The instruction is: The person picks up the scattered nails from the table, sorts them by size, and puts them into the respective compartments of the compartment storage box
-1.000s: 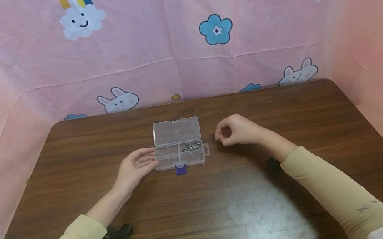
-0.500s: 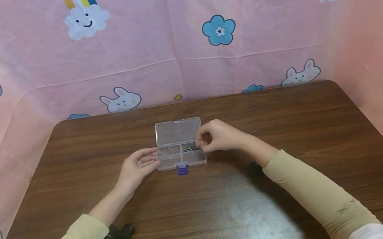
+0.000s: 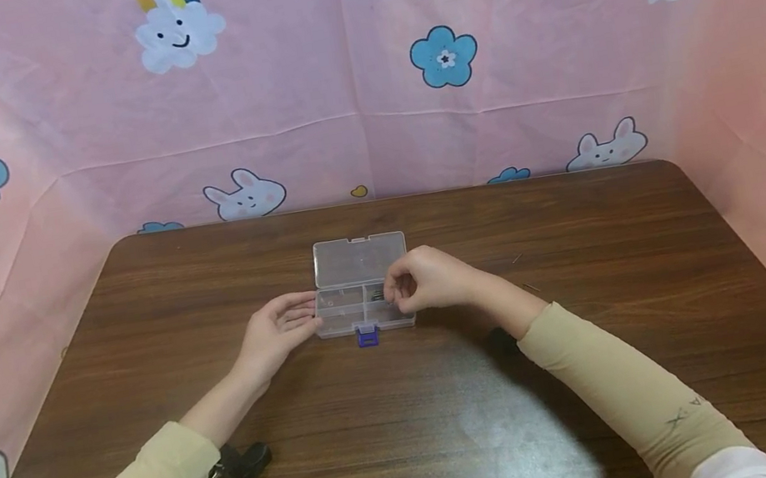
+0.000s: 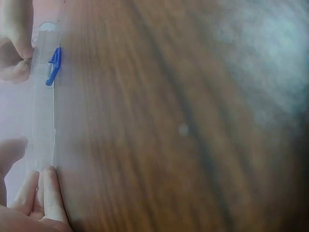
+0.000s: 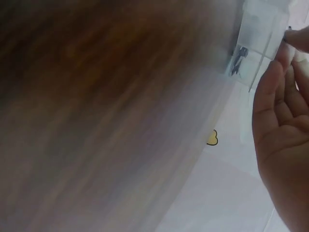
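Observation:
A clear plastic compartment box lies with its lid raised at the back and a blue latch at the front. My left hand touches the box's left end with nearly straight fingers and thumb. Over the right compartments, my right hand has thumb and index finger together. A small dark tip shows at that pinch in the right wrist view, apparently a small thin metal piece; most of it is hidden. Several thin metal pieces lie in one compartment, partly covered by the right hand in the head view.
Two thin slivers, one sliver farther back and another sliver beside the right wrist, lie on the brown wooden table. A patterned pink cloth stands behind it. Dark wrist devices hang under the sleeves.
My right hand has moved left from beside the box to over its right compartments, uncovering the slivers on the table. The left hand has stayed at the box's left end.

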Demonstrator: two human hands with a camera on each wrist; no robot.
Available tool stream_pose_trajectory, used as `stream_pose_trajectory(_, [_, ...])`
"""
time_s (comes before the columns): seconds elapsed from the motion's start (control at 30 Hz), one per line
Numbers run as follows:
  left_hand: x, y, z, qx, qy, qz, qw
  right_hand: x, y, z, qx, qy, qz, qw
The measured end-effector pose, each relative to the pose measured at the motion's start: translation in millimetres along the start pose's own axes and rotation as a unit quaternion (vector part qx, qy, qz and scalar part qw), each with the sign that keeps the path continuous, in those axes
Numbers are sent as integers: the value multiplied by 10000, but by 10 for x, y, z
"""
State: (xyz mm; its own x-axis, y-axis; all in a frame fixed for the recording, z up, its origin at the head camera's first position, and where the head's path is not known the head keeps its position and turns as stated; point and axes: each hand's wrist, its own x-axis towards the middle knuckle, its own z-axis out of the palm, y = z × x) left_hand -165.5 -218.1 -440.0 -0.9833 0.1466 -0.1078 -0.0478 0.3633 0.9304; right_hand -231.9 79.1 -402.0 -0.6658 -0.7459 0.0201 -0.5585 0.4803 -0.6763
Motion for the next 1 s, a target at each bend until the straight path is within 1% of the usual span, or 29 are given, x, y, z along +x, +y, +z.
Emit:
stream_pose_trajectory(0.17, [-1, 3, 2, 29, 2, 2, 10000, -4, -19, 8, -115, -63, 22, 9999])
stream_pose_trajectory(0.47, [-3, -3, 2, 5, -1, -42, 10000, -8, -9, 29, -219, 0, -86, 9997])
stream_pose_trajectory(0.7, [-4, -9, -5, -5, -17, -82, 10000, -15, -1, 28, -85, -29, -102, 9999])
stream_pose_trajectory(0.87, [-3, 0, 1, -53, -24, -80, 10000, -29, 42, 7, 205, -47, -81, 9997])
stream_pose_trajectory(1.0, [-10, 5, 7, -118, -29, -72, 9999, -59, 84, -28, 344, 39, -70, 9994])
